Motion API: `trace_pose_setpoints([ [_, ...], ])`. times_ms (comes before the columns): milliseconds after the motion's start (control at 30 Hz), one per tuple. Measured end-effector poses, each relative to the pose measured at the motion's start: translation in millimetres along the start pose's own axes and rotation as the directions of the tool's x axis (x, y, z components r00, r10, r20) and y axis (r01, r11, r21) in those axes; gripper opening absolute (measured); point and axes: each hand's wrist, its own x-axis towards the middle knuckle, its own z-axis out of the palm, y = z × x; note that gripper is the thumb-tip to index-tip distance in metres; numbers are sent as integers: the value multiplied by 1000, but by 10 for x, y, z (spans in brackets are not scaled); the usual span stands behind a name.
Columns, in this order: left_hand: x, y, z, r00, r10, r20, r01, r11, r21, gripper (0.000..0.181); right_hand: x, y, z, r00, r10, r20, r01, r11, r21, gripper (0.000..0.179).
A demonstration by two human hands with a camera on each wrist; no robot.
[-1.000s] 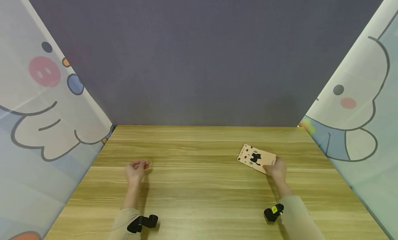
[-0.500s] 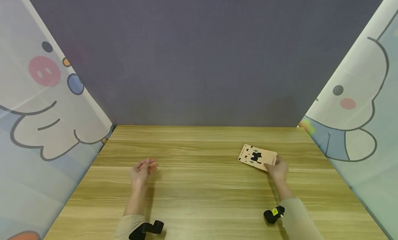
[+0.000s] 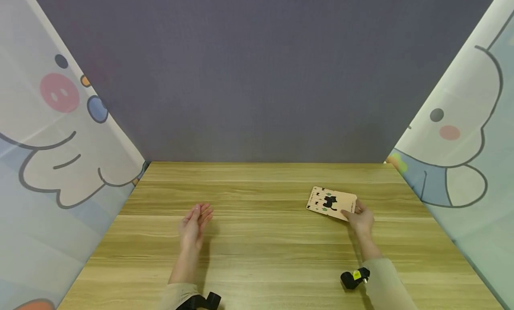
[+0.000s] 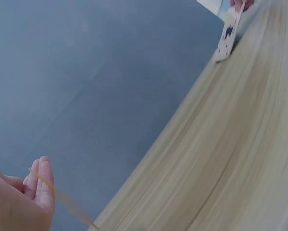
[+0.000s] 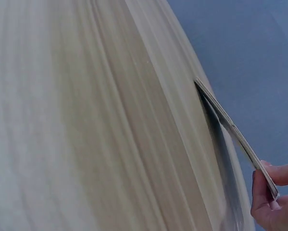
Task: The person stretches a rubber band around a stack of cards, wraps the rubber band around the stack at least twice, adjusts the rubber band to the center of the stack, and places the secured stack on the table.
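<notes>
My left hand point(image 3: 194, 225) is above the left side of the table, its fingers mostly extended and the thumb against them. A thin yellow rubber band point(image 4: 50, 185) stretches out from these fingers in the left wrist view; in the head view it is too faint to make out. My right hand point(image 3: 361, 218) pinches a thin stack of cards point(image 3: 333, 203) by its near right end, thumb on top. The top face is cream, with a black cat and small leaves printed on it. Layered edges of the stack point(image 5: 235, 130) show in the right wrist view, tilted over the table.
The wooden table point(image 3: 257, 247) runs back to a dark grey panel point(image 3: 257, 78). Cartoon-printed curtains point(image 3: 60, 136) stand at its left and right sides. A small black camera sits on each wrist.
My left hand has shifted right and its fingers have spread out from a tighter pinch. The right hand has barely moved and still holds the cards.
</notes>
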Motion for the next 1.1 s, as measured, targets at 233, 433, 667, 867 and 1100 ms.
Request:
trace_pose_setpoints([
  [233,-229,236,293,999,-42,31,44,996,-73,36,-90,-71,49,999,-14,34,10,995,96,70],
  [433,-187,165,301,997,38,67,-32,996,-82,45,-181,-151,144,996,-63,69,47,976,213,72],
  [667,-120,15,312,981,165,105,-157,984,-80,43,-8,78,302,987,-128,92,96,950,297,78],
  [867,-81,-126,320,948,276,160,-270,961,-58,33,91,180,432,979,-185,87,144,924,355,77],
  [1100,301,-619,107,945,273,181,-285,958,45,25,-2,78,480,972,-212,98,154,898,411,76],
])
